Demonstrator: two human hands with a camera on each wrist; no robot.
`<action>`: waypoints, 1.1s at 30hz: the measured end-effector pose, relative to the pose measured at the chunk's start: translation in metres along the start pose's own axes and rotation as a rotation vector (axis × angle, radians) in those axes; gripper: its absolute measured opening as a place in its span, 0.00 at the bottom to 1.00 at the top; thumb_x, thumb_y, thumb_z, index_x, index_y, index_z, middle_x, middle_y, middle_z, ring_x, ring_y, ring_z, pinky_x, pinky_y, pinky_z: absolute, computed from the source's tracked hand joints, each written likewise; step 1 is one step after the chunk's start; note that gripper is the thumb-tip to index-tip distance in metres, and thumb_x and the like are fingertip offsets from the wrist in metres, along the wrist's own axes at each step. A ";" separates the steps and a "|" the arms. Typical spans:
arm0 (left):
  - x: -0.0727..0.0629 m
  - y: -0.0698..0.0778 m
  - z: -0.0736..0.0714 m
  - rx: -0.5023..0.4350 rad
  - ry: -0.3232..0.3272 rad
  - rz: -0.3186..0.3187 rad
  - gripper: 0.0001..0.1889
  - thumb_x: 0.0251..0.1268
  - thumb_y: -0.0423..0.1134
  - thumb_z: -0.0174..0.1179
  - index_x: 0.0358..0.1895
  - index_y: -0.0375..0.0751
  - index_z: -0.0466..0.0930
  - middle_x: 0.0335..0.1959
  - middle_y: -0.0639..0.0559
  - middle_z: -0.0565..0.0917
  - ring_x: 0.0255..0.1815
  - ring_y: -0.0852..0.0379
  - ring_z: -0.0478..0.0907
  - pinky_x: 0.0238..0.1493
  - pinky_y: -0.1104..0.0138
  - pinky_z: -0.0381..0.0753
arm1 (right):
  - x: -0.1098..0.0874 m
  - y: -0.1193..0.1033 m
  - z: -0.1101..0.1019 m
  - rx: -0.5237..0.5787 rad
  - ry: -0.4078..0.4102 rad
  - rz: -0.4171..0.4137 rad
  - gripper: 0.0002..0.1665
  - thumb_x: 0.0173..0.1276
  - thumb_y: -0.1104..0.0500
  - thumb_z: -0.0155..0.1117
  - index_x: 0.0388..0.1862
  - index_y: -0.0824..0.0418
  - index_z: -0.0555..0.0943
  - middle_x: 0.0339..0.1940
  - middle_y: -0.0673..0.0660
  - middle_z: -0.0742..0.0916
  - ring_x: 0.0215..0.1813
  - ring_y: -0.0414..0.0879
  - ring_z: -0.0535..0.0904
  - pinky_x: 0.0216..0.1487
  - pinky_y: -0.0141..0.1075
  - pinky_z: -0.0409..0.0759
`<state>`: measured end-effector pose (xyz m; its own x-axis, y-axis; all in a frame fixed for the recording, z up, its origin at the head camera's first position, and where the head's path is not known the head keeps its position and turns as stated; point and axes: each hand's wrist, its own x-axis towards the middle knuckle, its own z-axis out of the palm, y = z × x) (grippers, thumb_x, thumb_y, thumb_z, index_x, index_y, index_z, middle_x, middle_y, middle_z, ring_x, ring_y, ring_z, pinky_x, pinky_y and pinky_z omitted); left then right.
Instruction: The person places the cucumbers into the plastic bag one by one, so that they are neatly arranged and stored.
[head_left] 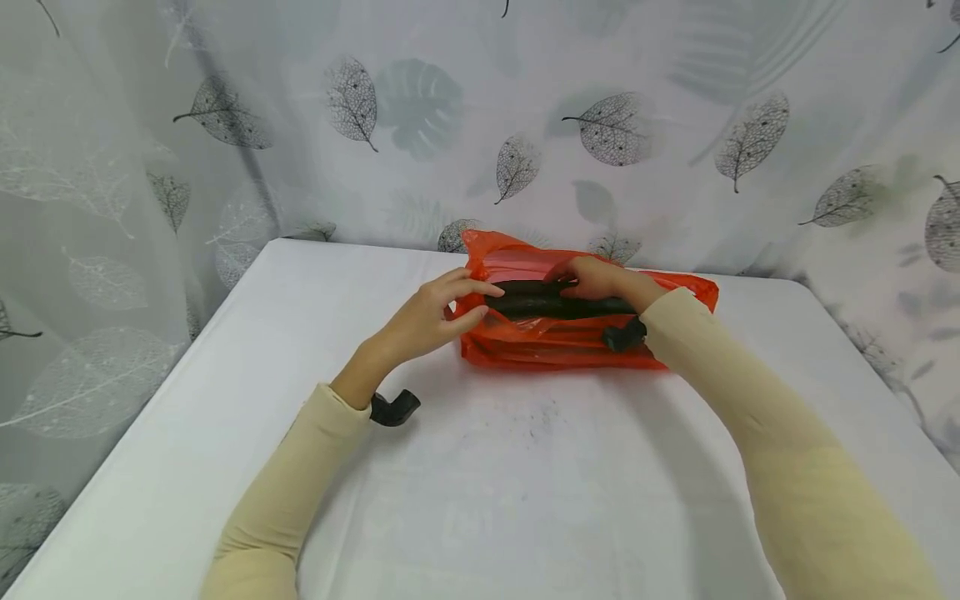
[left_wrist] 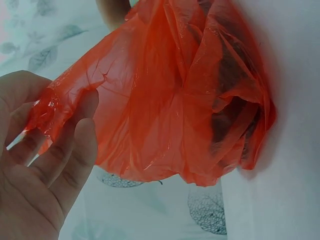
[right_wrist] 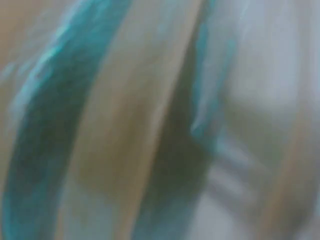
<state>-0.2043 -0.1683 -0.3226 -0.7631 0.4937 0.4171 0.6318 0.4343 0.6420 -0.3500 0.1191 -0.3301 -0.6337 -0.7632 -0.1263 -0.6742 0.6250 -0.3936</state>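
Note:
A thin red plastic bag [head_left: 555,357] lies toward the far edge of the table, its mouth spread open. Long dark green cucumbers [head_left: 528,306] show inside it, side by side. At the bag's left end, my left hand [head_left: 431,317] holds the plastic; in the left wrist view a bunched edge of the bag [left_wrist: 150,115] runs between the fingers and thumb of the left hand [left_wrist: 45,150]. From above, my right hand [head_left: 596,277] reaches into the opening and grips a cucumber, with its fingertips partly hidden. The right wrist view is too blurred to read.
The bag lies on a white-covered table [head_left: 525,500]. Behind it hangs a leaf-patterned curtain [head_left: 450,108], close to the table's back edge. Small black curved devices [head_left: 395,408] stick out at both wrists.

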 end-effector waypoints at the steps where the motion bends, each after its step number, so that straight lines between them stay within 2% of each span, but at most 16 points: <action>1: 0.000 -0.001 0.000 -0.001 -0.001 0.005 0.15 0.68 0.34 0.59 0.56 0.42 0.81 0.62 0.43 0.77 0.74 0.45 0.59 0.69 0.51 0.63 | -0.001 0.000 0.000 0.000 -0.007 -0.010 0.20 0.65 0.73 0.59 0.56 0.75 0.77 0.57 0.71 0.81 0.60 0.67 0.76 0.61 0.55 0.72; 5: -0.003 -0.003 0.001 -0.006 -0.002 0.020 0.15 0.68 0.33 0.60 0.56 0.41 0.81 0.60 0.43 0.78 0.74 0.44 0.60 0.69 0.50 0.63 | -0.006 0.001 0.003 0.003 -0.010 -0.032 0.19 0.65 0.72 0.60 0.55 0.74 0.78 0.57 0.71 0.81 0.61 0.67 0.75 0.62 0.56 0.71; 10: -0.006 -0.006 0.002 -0.016 -0.007 0.017 0.15 0.68 0.33 0.59 0.56 0.41 0.81 0.60 0.44 0.78 0.72 0.45 0.63 0.68 0.51 0.65 | -0.015 -0.003 0.003 0.074 -0.008 -0.022 0.19 0.67 0.72 0.58 0.58 0.74 0.76 0.59 0.72 0.79 0.63 0.67 0.73 0.63 0.56 0.70; 12: -0.007 -0.008 0.001 -0.016 -0.009 0.018 0.16 0.68 0.33 0.59 0.57 0.41 0.80 0.59 0.45 0.79 0.72 0.45 0.63 0.62 0.54 0.72 | -0.019 -0.005 0.001 0.116 0.005 -0.004 0.20 0.69 0.71 0.58 0.59 0.74 0.76 0.60 0.71 0.78 0.63 0.67 0.73 0.64 0.56 0.70; 14: -0.005 -0.011 -0.002 -0.011 -0.002 0.050 0.17 0.68 0.33 0.59 0.59 0.41 0.79 0.57 0.46 0.79 0.69 0.48 0.66 0.52 0.58 0.77 | -0.023 -0.006 -0.003 0.169 0.018 0.017 0.20 0.70 0.71 0.57 0.60 0.75 0.74 0.61 0.72 0.77 0.63 0.67 0.72 0.65 0.56 0.69; 17: 0.000 -0.016 -0.007 -0.007 0.014 0.106 0.21 0.67 0.32 0.60 0.63 0.40 0.73 0.53 0.47 0.80 0.56 0.53 0.74 0.35 0.62 0.76 | -0.032 -0.006 -0.013 0.211 0.059 0.049 0.21 0.72 0.69 0.56 0.62 0.75 0.73 0.62 0.72 0.77 0.63 0.66 0.73 0.64 0.56 0.69; 19: 0.003 -0.018 -0.011 -0.004 0.020 0.118 0.25 0.67 0.33 0.60 0.67 0.41 0.68 0.51 0.48 0.80 0.46 0.55 0.75 0.32 0.63 0.75 | -0.040 -0.007 -0.018 0.224 0.085 0.075 0.22 0.73 0.68 0.55 0.63 0.74 0.72 0.63 0.71 0.76 0.63 0.66 0.73 0.64 0.56 0.69; 20: 0.003 -0.018 -0.012 0.003 0.024 0.109 0.28 0.68 0.33 0.60 0.69 0.43 0.66 0.54 0.48 0.79 0.43 0.55 0.75 0.31 0.63 0.75 | -0.044 -0.007 -0.020 0.221 0.101 0.084 0.22 0.73 0.67 0.56 0.63 0.73 0.72 0.63 0.71 0.77 0.63 0.65 0.73 0.65 0.56 0.69; 23: 0.001 -0.017 -0.019 0.006 0.033 0.023 0.34 0.68 0.37 0.60 0.74 0.51 0.57 0.58 0.46 0.76 0.43 0.53 0.78 0.32 0.63 0.76 | -0.057 -0.009 -0.022 0.200 0.159 0.120 0.21 0.73 0.65 0.56 0.62 0.72 0.73 0.61 0.70 0.78 0.62 0.65 0.74 0.64 0.57 0.69; 27: -0.005 -0.016 -0.025 0.016 0.080 -0.058 0.38 0.68 0.40 0.61 0.76 0.54 0.50 0.58 0.45 0.76 0.43 0.52 0.79 0.37 0.60 0.78 | -0.078 -0.012 -0.020 0.150 0.260 0.198 0.20 0.74 0.61 0.56 0.59 0.71 0.76 0.58 0.71 0.80 0.59 0.66 0.76 0.60 0.59 0.72; 30: -0.010 -0.018 -0.030 0.042 0.116 -0.096 0.38 0.68 0.43 0.61 0.76 0.53 0.51 0.56 0.47 0.78 0.44 0.53 0.80 0.39 0.59 0.79 | -0.093 -0.017 -0.020 0.128 0.349 0.271 0.20 0.76 0.59 0.54 0.59 0.71 0.77 0.57 0.72 0.80 0.58 0.67 0.77 0.58 0.59 0.73; 33: -0.014 -0.019 -0.037 0.082 0.143 -0.137 0.35 0.68 0.47 0.60 0.75 0.51 0.56 0.57 0.47 0.78 0.48 0.52 0.79 0.45 0.56 0.79 | -0.106 -0.023 -0.022 0.124 0.400 0.323 0.23 0.77 0.56 0.51 0.62 0.71 0.74 0.61 0.73 0.78 0.61 0.69 0.74 0.60 0.61 0.71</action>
